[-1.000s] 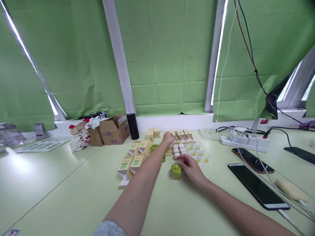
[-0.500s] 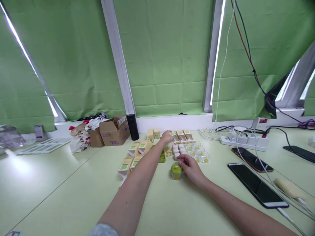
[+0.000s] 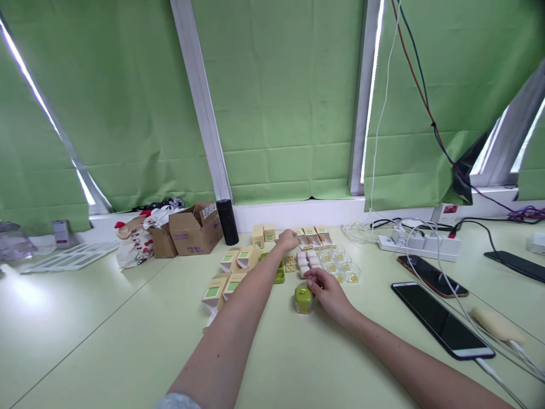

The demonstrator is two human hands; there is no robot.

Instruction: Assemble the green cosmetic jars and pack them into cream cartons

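My left hand (image 3: 288, 240) reaches far across the pale green table, its fingers curled on a small tan box with a green label (image 3: 303, 238) in the back row. My right hand (image 3: 326, 286) rests nearer to me, fingers curled beside a small clear jar with a green lid (image 3: 303, 297) and touching it. White cube-shaped pieces (image 3: 307, 262) and clear jars with yellow contents (image 3: 340, 264) lie between the two hands. Open tan boxes (image 3: 230, 270) lie left of my left forearm.
A black cylinder (image 3: 227, 221) and brown cartons (image 3: 193, 229) stand at the back left. A power strip (image 3: 419, 243) with cables, two phones (image 3: 440, 318) and a cream object (image 3: 496, 325) lie at the right. White trays (image 3: 68, 255) are at the far left.
The camera has drifted slightly, and both hands stay almost where they were. The left hand has settled closer onto the tan box in the back row.
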